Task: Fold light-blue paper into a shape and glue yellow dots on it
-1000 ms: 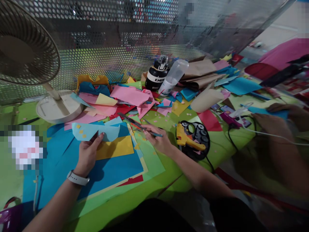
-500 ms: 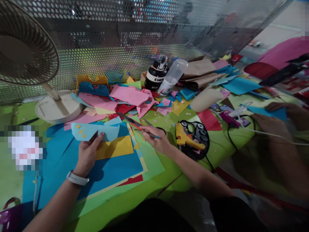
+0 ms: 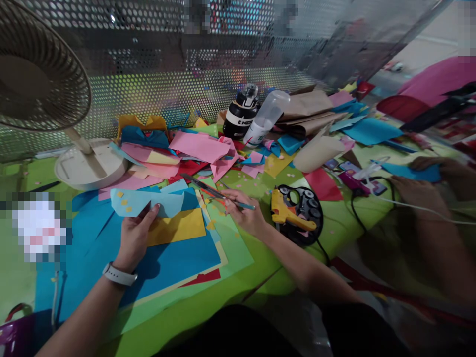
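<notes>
My left hand, with a white watch on the wrist, pinches a folded light blue paper piece between thumb and fingers. Small yellow paper squares sit on its left part. My right hand is closed around a slim pen-like tool with a greyish end; its exact kind is unclear. By its fingertips lies a long dark tool with a red-orange edge, partly hidden by the hand. Beneath my left hand are a yellow paper strip and large blue sheets.
A yellow glue gun rests on a black round tray to the right. Paper scraps, a black bottle and a clear-topped bottle stand behind. A fan is left. Another person's hands hold blue paper at right.
My right hand has shifted slightly to the right with the slim tool. My left hand and the light blue paper have stayed in place.
</notes>
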Motion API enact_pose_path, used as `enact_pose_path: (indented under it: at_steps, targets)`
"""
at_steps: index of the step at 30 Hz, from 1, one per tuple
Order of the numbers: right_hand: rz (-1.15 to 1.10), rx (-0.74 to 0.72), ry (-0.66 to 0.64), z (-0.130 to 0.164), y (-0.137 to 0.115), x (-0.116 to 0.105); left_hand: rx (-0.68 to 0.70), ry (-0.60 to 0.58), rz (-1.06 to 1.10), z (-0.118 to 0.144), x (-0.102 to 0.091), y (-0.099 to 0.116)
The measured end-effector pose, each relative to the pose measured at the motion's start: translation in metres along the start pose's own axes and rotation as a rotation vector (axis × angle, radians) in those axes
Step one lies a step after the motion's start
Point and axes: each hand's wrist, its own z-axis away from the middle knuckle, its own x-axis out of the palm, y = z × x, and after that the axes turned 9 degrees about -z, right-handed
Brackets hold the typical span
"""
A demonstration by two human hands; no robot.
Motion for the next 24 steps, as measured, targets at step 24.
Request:
enact_pose_path:
  at_steps: [24]
  targets:
    - [-0.593, 0.139, 0.079, -0.037, -0.070, 0.069, 0.038, -0.126, 0.014, 0.014, 0.002, -0.001]
